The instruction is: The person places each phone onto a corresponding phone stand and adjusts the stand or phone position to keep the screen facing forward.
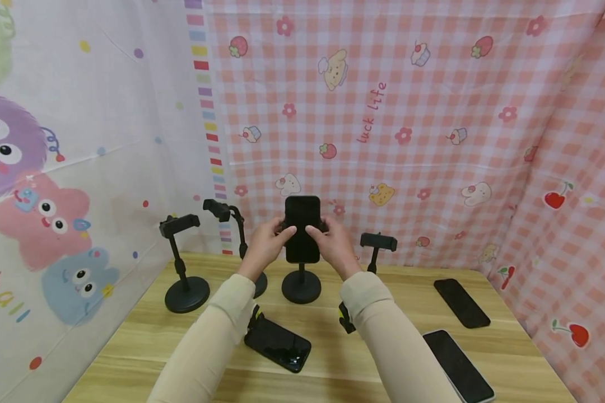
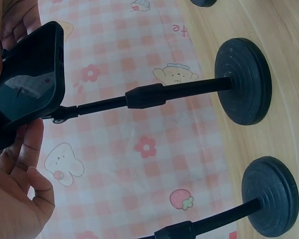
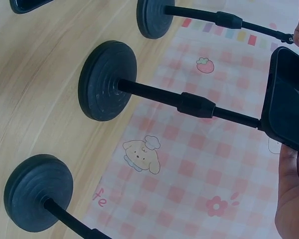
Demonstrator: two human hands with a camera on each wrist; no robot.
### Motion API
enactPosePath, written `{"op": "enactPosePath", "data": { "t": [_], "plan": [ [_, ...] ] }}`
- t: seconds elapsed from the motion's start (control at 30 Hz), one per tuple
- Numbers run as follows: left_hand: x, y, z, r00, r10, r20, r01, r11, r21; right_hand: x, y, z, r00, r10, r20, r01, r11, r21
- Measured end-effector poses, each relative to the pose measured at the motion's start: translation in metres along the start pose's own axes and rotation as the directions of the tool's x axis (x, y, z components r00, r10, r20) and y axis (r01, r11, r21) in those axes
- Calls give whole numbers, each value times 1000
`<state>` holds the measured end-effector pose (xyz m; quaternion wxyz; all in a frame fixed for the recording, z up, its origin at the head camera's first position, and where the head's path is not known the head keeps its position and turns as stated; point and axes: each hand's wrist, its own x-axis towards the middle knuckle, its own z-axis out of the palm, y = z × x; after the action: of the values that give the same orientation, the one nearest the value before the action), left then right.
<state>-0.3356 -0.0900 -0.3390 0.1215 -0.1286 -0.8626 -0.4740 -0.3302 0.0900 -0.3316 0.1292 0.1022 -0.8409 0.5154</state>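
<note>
A black smartphone [image 1: 302,210] stands upright at the top of a black phone stand [image 1: 301,288], its dark screen facing me. My left hand [image 1: 267,246] grips the phone's left edge, thumb on the screen and fingers behind. On the opposite edge, my right hand [image 1: 336,246] holds it the same way, its thumb also on the glass. In the left wrist view the stand's pole [image 2: 144,96] runs from the round base up to the phone [image 2: 35,79]. The holder clamp behind the phone is mostly hidden.
Other black stands with bare clamps are left [image 1: 186,294], left of centre [image 1: 218,210] and right [image 1: 378,242]. Phones lie on the wooden table [image 1: 393,358] at front centre [image 1: 277,342], right [image 1: 461,302] and front right [image 1: 459,366]. A black-and-yellow object [image 1: 346,318] sits beside the right sleeve.
</note>
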Motion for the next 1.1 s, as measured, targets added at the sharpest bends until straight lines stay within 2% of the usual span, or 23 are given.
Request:
{"op": "enactPosePath", "data": {
  "t": [0.27, 0.47, 0.83, 1.1],
  "plan": [
    [-1, 4, -1, 1000, -22, 10, 22, 1000, 9, -1, -2, -1, 1000, -15, 16, 15, 1000, -15],
    [-3, 8, -1, 1000, -8, 10, 7, 999, 47, -3, -1, -3, 1000, -15, 19, 15, 999, -28],
    [-5, 10, 2, 1000, 4, 6, -4, 999, 52, -8, -4, -4, 999, -22, 26, 24, 996, -83],
    [-6, 9, 2, 1000, 13, 1, -13, 998, 63, -12, -4, -3, 999, 25, 44, -20, 995, -102]
  ]
}}
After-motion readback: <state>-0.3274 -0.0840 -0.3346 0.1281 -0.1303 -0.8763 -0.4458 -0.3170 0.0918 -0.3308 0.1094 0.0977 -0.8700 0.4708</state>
